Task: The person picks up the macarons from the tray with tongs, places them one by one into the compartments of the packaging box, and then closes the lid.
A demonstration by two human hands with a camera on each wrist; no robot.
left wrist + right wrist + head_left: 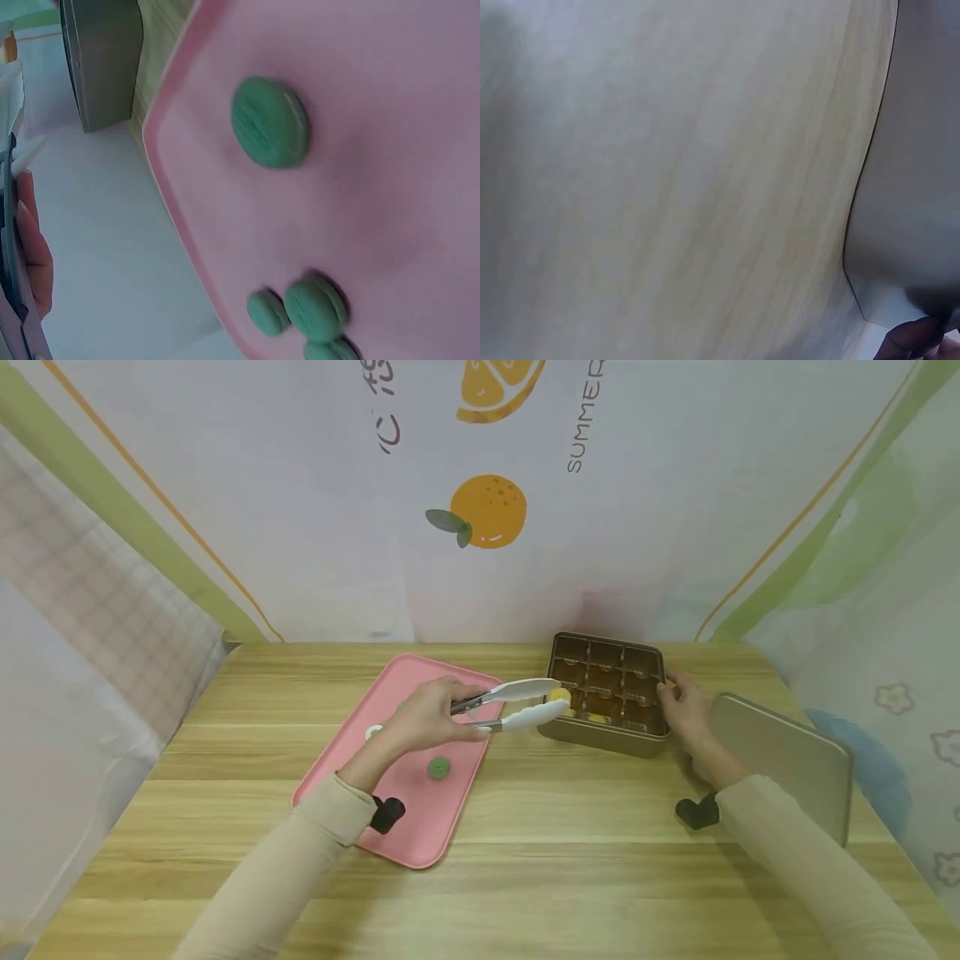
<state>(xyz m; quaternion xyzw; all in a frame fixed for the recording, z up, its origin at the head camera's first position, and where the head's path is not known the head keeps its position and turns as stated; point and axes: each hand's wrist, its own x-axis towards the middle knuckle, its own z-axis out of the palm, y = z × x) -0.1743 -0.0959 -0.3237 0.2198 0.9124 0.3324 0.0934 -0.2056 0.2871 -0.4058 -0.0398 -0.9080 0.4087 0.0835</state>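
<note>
My left hand (427, 718) grips a pair of tongs (528, 717) with white tips, over the pink tray (408, 852). Between the tips is a yellow macaron (559, 696), at the left side of a brown metal box (603, 741). The box has a divided insert, with yellow showing in compartments of its front row. My right hand (686, 714) holds the box by its right wall; in the right wrist view its fingers (907, 337) are at the box's corner. Several green macarons (270, 122) lie on the tray in the left wrist view.
A flat metal lid (787, 760) lies to the right of the box, partly under my right forearm. A white round piece (372, 732) shows on the tray beside my left hand. Printed cloth (322, 527) hangs behind the wooden table (540, 877) and at both sides.
</note>
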